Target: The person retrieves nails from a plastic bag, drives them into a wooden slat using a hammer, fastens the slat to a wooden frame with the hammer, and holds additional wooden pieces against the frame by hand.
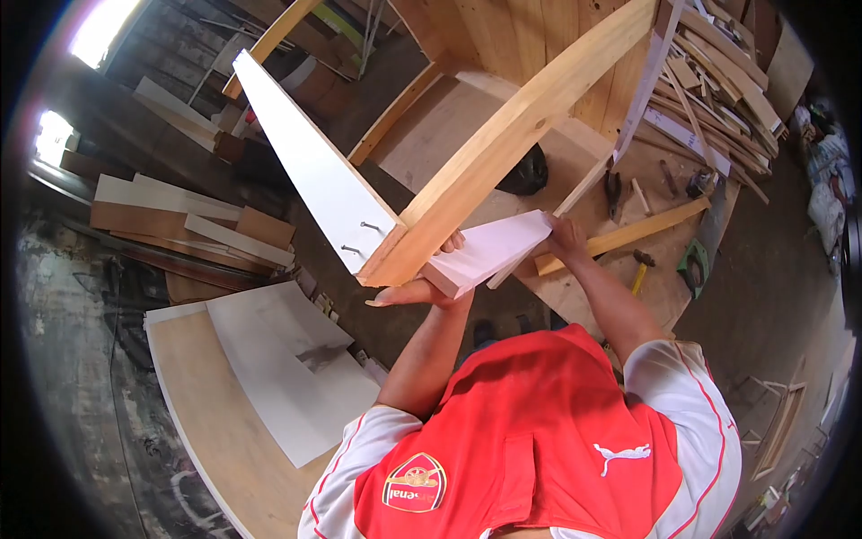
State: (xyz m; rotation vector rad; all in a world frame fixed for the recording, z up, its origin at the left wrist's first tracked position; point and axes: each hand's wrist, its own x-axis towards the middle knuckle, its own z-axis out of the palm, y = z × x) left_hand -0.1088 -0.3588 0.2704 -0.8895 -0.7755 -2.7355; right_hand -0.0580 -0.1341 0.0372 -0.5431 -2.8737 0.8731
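Observation:
A short white board (494, 247) lies between my two hands, close against the corner of a wooden frame. My left hand (429, 289) is closed around the board's left end, thumb reaching under the frame corner and fingertips showing above. At the other end my right hand (564, 237) is closed on the board; its fingers are partly hidden. The frame's pale wooden rail (521, 126) meets a long white board (310, 148) at this corner. Two nails (359, 237) stick up from the long board near the joint. A narrow wooden strip (584, 193) runs beside my right hand.
On the wooden work surface (584, 296) to the right lie a hammer (641, 269), pliers (612, 193) and a loose wooden bar (655, 229). Offcuts (718, 85) are piled at the back right. Panels (269, 359) and stacked boards (193, 220) stand at left.

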